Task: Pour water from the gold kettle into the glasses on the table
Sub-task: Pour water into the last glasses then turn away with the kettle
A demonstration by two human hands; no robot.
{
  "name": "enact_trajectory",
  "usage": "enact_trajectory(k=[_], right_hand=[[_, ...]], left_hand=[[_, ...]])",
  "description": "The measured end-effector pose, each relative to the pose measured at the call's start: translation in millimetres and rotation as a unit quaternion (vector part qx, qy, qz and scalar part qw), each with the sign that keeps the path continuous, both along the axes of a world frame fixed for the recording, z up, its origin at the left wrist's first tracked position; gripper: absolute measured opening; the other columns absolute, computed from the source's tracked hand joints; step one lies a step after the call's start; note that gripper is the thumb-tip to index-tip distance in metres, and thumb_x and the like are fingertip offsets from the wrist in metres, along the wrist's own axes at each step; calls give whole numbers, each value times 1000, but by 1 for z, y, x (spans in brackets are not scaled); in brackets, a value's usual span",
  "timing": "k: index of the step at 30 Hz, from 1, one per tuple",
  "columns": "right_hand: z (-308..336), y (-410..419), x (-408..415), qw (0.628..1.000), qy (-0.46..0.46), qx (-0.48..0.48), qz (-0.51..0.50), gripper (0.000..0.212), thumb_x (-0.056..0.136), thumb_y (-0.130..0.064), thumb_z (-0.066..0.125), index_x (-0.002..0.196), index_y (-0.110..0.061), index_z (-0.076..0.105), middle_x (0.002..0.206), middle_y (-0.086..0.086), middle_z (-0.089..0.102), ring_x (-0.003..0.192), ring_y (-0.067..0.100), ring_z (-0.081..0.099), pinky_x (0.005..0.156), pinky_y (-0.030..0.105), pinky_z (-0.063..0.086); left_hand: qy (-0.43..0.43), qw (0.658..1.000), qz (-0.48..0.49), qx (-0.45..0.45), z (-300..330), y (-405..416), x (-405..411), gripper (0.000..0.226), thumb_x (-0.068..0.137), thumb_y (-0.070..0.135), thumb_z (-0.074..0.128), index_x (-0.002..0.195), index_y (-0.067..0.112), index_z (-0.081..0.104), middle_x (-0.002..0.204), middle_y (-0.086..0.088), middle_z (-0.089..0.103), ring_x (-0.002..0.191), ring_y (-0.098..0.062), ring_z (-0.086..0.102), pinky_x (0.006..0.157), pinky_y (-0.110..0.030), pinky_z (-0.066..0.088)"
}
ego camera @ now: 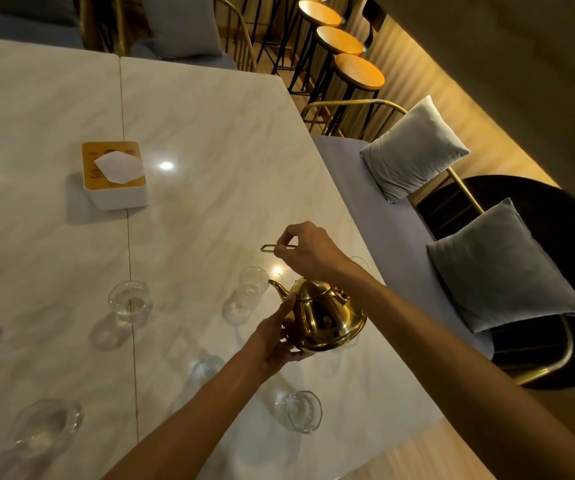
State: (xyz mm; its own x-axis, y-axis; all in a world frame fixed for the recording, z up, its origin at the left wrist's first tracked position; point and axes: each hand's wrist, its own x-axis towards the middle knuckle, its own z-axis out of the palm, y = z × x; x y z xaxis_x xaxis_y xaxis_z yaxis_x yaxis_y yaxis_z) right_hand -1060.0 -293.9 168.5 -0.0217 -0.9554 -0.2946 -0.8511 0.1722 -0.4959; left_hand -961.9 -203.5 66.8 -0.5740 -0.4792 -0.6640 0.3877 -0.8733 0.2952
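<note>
The gold kettle (327, 317) hangs tilted above the marble table (210, 150), near its right edge. My right hand (308, 252) grips the kettle's thin wire handle from above. My left hand (275, 337) cups the kettle's side and underside, thumb near the spout. The spout points left at a clear glass (246, 296) and its tip is next to the rim. Another glass (129, 301) stands to the left with some water in it. Several more glasses stand nearer me, one (301, 412) below the kettle and one (206, 370) partly behind my left forearm.
A white tissue box (116, 174) with an orange top sits mid-table. Grey cushions (414, 147) lie on a bench along the table's right side. Round stools (358, 71) line the back. Glasses (47, 424) also stand at the lower left.
</note>
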Motion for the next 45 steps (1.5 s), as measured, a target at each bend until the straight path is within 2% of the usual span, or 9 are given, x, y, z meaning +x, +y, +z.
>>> enact_trajectory(k=[7, 12, 17, 22, 26, 30, 35, 42, 45], right_hand=[[3, -3, 5, 1000, 12, 6, 1, 28, 94, -37, 67, 105, -11, 70, 108, 8, 69, 86, 20, 66, 87, 43, 59], [4, -6, 6, 1000, 13, 10, 3, 29, 93, -37, 68, 105, -11, 70, 107, 7, 69, 85, 20, 65, 87, 43, 59], [6, -9, 8, 1000, 18, 11, 12, 28, 94, -34, 68, 105, -9, 71, 105, 6, 66, 84, 19, 62, 83, 40, 57], [3, -13, 10, 1000, 18, 18, 11, 26, 94, -33, 69, 105, -9, 71, 102, 5, 64, 84, 19, 63, 81, 39, 58], [0, -17, 11, 999, 19, 26, 10, 25, 94, -32, 69, 104, -9, 71, 105, 8, 69, 83, 22, 66, 78, 37, 58], [-1, -18, 10, 999, 19, 28, 13, 25, 94, -30, 69, 103, -7, 72, 101, 9, 70, 74, 20, 63, 63, 31, 49], [-1, -20, 9, 999, 31, 23, 15, 24, 95, -30, 68, 101, -7, 73, 107, 8, 70, 90, 23, 66, 80, 35, 57], [2, -19, 9, 999, 36, 19, 24, 24, 96, -27, 67, 104, -6, 74, 106, 8, 69, 83, 19, 65, 68, 24, 50], [5, -18, 10, 999, 36, 13, 27, 24, 97, -27, 66, 105, -6, 74, 109, 8, 69, 84, 20, 65, 70, 26, 51]], left_hand=[[25, 1000, -2, 12, -1, -1, 4, 57, 94, 48, 60, 132, 4, 56, 124, -19, 64, 111, -37, 63, 73, -45, 61], [39, 999, -3, 17, 1, -2, 6, 51, 96, 47, 58, 126, 6, 58, 123, -19, 64, 112, -37, 63, 74, -45, 61], [38, 999, 0, 20, -1, -4, 5, 43, 95, 46, 60, 118, 9, 60, 124, -20, 62, 113, -38, 62, 85, -51, 57], [46, 998, 12, 39, -4, -6, 5, 45, 93, 43, 64, 120, 7, 59, 126, -21, 60, 122, -42, 57, 96, -56, 51], [48, 998, 11, 40, -7, -8, 5, 49, 92, 44, 64, 126, 9, 57, 126, -20, 60, 119, -41, 58, 92, -55, 53], [41, 998, 9, 35, -10, -10, 4, 54, 92, 46, 64, 132, 9, 55, 126, -20, 61, 119, -41, 58, 96, -56, 52], [49, 998, 8, 45, -10, -10, 0, 61, 92, 46, 65, 138, 9, 52, 131, -21, 58, 120, -41, 58, 94, -56, 53], [64, 997, 12, 48, -8, -9, -2, 61, 92, 45, 64, 141, 12, 50, 139, -20, 54, 125, -42, 54, 96, -56, 51], [63, 997, 12, 43, -6, -9, -3, 61, 92, 46, 63, 141, 13, 50, 138, -20, 55, 124, -41, 56, 93, -56, 53]])
